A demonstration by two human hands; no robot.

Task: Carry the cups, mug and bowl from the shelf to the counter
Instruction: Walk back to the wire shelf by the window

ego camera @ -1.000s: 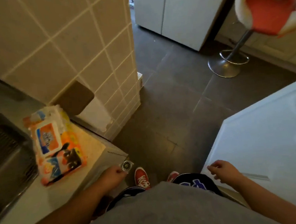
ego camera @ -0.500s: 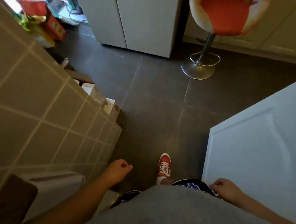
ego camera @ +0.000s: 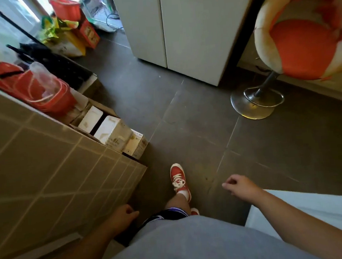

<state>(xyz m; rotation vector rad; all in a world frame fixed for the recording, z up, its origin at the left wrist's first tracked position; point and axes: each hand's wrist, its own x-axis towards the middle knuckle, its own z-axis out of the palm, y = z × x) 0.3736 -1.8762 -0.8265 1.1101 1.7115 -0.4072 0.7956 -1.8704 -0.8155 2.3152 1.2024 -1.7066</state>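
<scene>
No cup, mug, bowl or shelf shows in the head view. My left hand [ego camera: 122, 215] hangs low beside the end of a tiled wall [ego camera: 54, 174], its fingers curled shut and holding nothing. My right hand [ego camera: 240, 186] is out in front over the dark floor, fingers loosely curled, also holding nothing. My red shoe [ego camera: 179, 179] steps forward between the two hands.
A tiled half wall stands at left, with white cartons [ego camera: 113, 133] and a red basket [ego camera: 48, 93] behind it. White cabinet doors [ego camera: 179, 33] stand ahead. An orange swivel stool [ego camera: 293, 46] is at the right. A white surface [ego camera: 313, 210] lies low right. Dark floor tiles [ego camera: 185, 112] run ahead.
The view has swung away from the counter and sink and forward past the tiled wall. My right hand lifted off the white surface. My right foot stepped ahead.
</scene>
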